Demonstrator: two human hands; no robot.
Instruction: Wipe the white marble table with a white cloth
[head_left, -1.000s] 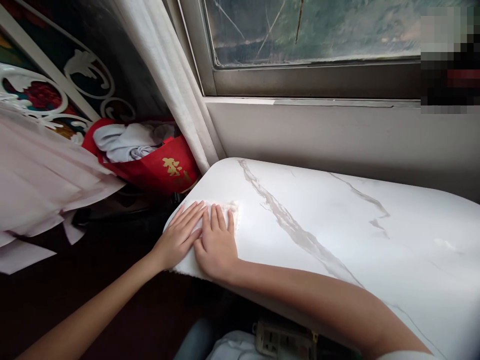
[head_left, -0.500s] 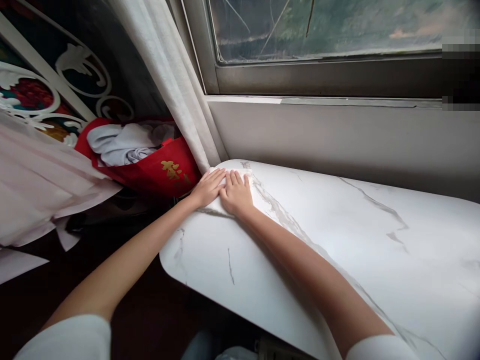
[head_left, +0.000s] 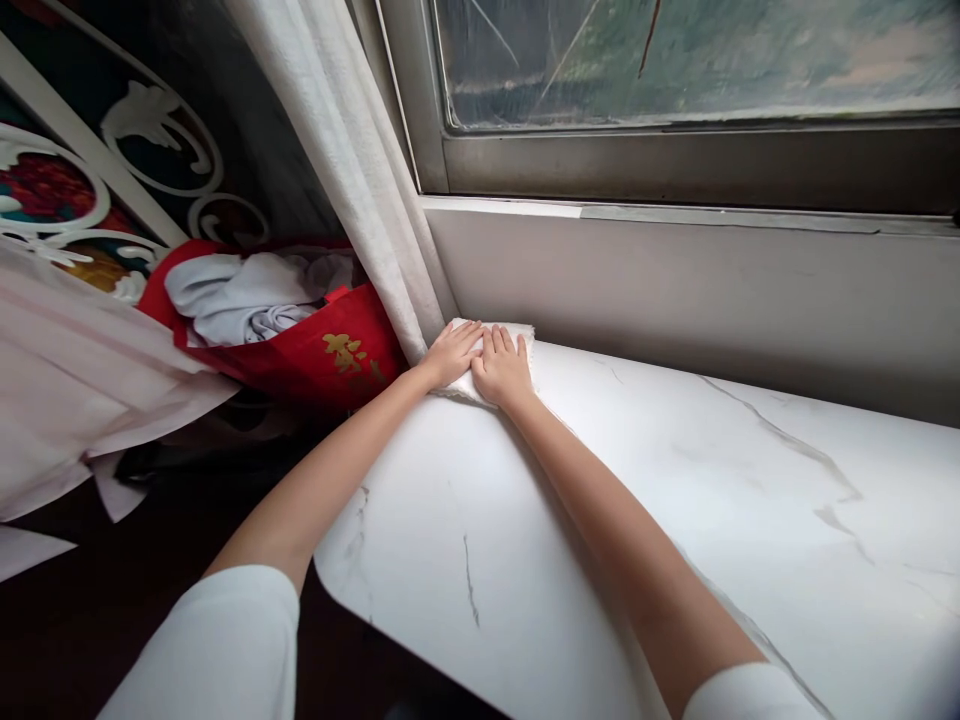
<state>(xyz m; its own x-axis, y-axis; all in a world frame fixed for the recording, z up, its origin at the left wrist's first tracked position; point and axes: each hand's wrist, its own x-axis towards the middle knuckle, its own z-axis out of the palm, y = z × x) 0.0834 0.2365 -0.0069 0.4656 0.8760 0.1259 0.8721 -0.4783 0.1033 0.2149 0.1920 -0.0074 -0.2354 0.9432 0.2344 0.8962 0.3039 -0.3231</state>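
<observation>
A folded white cloth (head_left: 480, 390) lies at the far left corner of the white marbled tabletop (head_left: 420, 500). My left hand (head_left: 452, 357) rests flat on the cloth's left part, fingers stretched toward the right. Beside it my right hand (head_left: 502, 368) presses flat on the same cloth, its fingers pointing away from me and slightly apart. The two hands touch or nearly touch at the thumbs. Most of the cloth's middle is hidden under them.
Left of the table stands a red bag (head_left: 300, 370) filled with pale grey fabric (head_left: 247, 290). A whitish curtain (head_left: 352, 160) hangs down to the table corner. Behind the table are a wall (head_left: 675, 290) and a window (head_left: 712, 70). Pink cloth (head_left: 82, 380) drapes at the left.
Both hands and the cloth under them have slid farther away and slightly right, up to the table's back corner. The view has shifted a little.
</observation>
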